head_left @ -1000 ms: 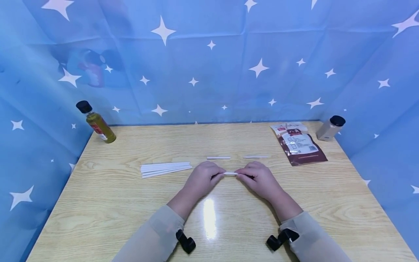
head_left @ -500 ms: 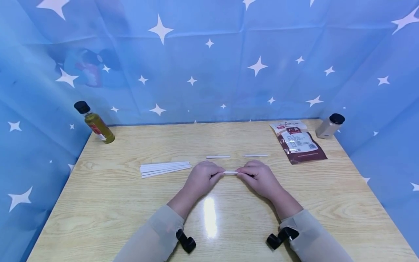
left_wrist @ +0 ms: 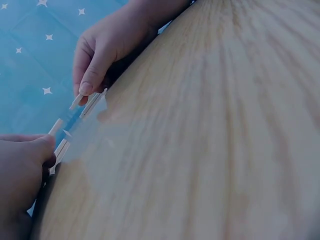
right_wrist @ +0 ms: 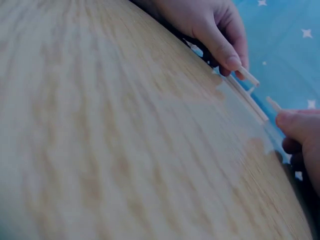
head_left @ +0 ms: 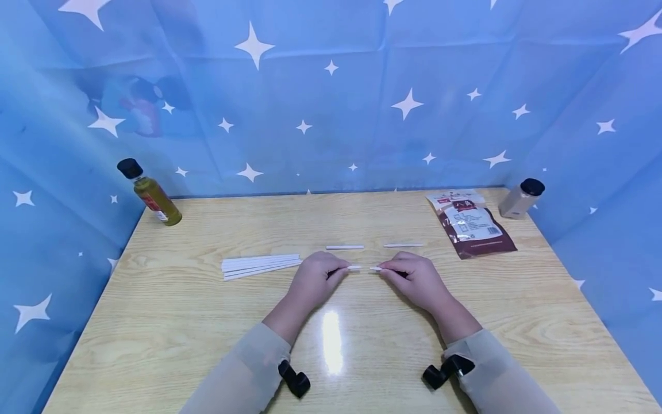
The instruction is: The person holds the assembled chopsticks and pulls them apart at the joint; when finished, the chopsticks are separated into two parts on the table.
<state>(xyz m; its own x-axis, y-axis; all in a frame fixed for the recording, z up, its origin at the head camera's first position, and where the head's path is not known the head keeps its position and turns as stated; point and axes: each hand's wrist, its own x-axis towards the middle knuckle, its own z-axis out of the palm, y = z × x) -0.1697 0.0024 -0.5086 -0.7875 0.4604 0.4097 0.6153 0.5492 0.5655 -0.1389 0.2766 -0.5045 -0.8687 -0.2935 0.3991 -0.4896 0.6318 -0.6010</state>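
Right of the stick bundle (head_left: pixel 261 267), the left hand (head_left: pixel 314 280) pinches one stick (head_left: pixel 354 267) between fingers, the right hand (head_left: pixel 415 280) a second stick (head_left: pixel 375 268).

The head view is bright and evenly lit, with a white glare streak (head_left: pixel 332 343) on the wood-grain tabletop (head_left: pixel 155 322) at lower centre and shadow along the sleeves (head_left: pixel 240 368). Both wrist views are dimmer, hazier and blue-tinted, the foreground wood grain blurred.
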